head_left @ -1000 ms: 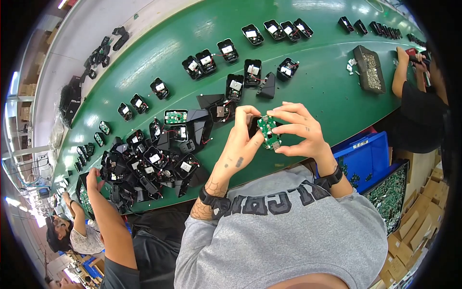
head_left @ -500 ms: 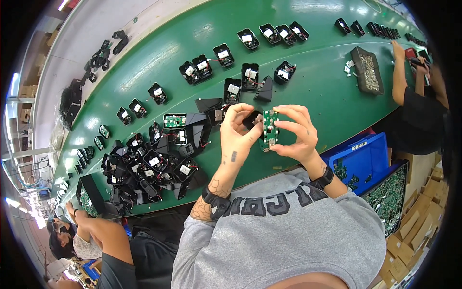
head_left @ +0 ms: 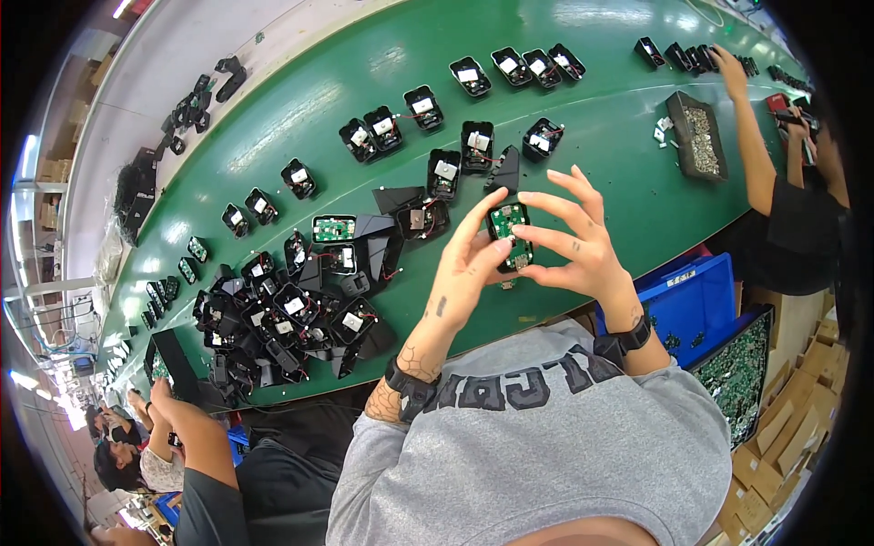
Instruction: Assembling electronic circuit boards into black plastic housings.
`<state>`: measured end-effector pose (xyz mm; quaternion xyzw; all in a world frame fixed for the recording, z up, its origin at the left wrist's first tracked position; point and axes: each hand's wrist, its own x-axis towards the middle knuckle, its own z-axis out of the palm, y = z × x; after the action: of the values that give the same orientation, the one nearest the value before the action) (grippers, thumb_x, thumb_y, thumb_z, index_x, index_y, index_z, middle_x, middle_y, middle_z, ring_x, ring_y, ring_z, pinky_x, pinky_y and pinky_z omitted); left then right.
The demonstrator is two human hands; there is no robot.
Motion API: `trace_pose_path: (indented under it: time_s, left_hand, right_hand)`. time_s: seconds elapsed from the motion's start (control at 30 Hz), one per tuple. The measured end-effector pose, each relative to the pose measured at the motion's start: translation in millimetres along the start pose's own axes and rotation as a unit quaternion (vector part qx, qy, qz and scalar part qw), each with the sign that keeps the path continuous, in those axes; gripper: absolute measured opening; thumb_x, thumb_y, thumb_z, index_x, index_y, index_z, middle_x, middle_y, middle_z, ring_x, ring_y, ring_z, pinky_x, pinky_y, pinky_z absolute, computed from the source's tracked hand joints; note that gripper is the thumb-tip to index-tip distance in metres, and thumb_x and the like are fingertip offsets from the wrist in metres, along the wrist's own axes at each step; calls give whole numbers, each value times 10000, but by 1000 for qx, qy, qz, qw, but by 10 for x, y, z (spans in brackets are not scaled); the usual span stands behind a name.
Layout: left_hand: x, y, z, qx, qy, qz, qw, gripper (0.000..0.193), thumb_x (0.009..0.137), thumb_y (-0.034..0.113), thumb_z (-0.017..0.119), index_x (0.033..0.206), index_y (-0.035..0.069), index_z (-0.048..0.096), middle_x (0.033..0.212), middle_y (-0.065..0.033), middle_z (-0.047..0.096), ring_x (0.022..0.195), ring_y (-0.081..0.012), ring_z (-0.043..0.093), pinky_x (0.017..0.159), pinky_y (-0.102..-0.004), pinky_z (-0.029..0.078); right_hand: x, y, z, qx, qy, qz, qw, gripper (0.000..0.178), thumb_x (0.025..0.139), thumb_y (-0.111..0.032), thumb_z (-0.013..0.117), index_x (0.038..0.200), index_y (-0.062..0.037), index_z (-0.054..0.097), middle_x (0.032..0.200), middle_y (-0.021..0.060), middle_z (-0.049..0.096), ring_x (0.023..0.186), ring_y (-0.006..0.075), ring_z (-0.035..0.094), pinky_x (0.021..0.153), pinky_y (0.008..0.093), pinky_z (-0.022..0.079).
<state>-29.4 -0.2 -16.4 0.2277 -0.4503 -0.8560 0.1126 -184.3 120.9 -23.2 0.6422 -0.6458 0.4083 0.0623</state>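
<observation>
**Two hands seating a circuit board**

Two hands meet above the near edge of the green belt [head_left: 637, 182]. The left hand [head_left: 469, 264] and right hand [head_left: 578, 246] both pinch a small green circuit board [head_left: 508, 223] over its black housing [head_left: 517, 257], remaining fingers fanned. Judged step: fitting board into shell; next calls for pressing it level. Since half a second ago, the hands look little moved, the grip unchanged.
</observation>
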Motion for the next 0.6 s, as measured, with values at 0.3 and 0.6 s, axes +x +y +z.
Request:
trace_pose_path:
  time_s: [0.3,0.6]
  left_hand:
    - [-29,-79,56,9,-3,37,999,611,914,57,584,1460,143,323,1233,-103,578,1048,-139,584,779,-244,516]
    - [14,-112,126,-2,-53,50,997,680,945,32,540,1520,168,204,1260,-122,540,1163,-218,550,948,-434,527]
  right_hand:
    - [119,-107,-196,9,-91,23,996,429,609,-141,816,1023,-158,703,1278,41,592,1309,351,426,1087,598,300]
    - [-16,-81,47,484,-31,400,778,369,871,-63,674,1222,-2,577,1182,92,622,1087,171,598,931,313,480]
